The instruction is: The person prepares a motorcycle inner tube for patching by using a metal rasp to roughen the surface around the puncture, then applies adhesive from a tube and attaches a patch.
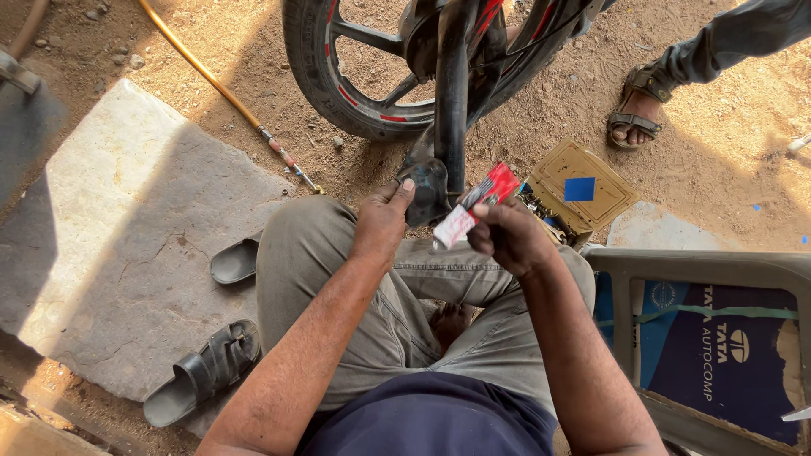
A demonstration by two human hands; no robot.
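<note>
Packet: small red and white sachet point(477, 205), pinched at its lower white end by the right hand point(507, 236), sticking up just in front of the knees, right by the fork leg point(452, 101) of the motorbike.
Right hand: fingers closed around the packet's bottom edge, thumb side tucked under so I couldn't see the exact pinch.
Left hand: left hand point(384, 221) was curled around a dark rounded part point(427, 190) at the foot of the fork, thumb up against it. Looked like a rubber boot or cap, but it was in shadow, so not sure.
Handling: packet seemed light, thin and floppy, probably slick foil or plastic. Best held by a flat sealed edge, since squeezing the middle would likely just crumple it.
Ground: dusty dirt with pebbles, plus a big cracked stone slab point(127, 236) on the left with a pair of dark sandals point(207, 371) on it.
Around: front wheel point(338, 76) up ahead, yellow hose point(211, 84) across the dirt, open cardboard box point(579, 190) of small bits to the right, grey plastic chair point(701, 270) beside it, someone else's sandalled foot point(638, 105) further off.
Light: outdoors, hard sun, deep shadows.
</note>
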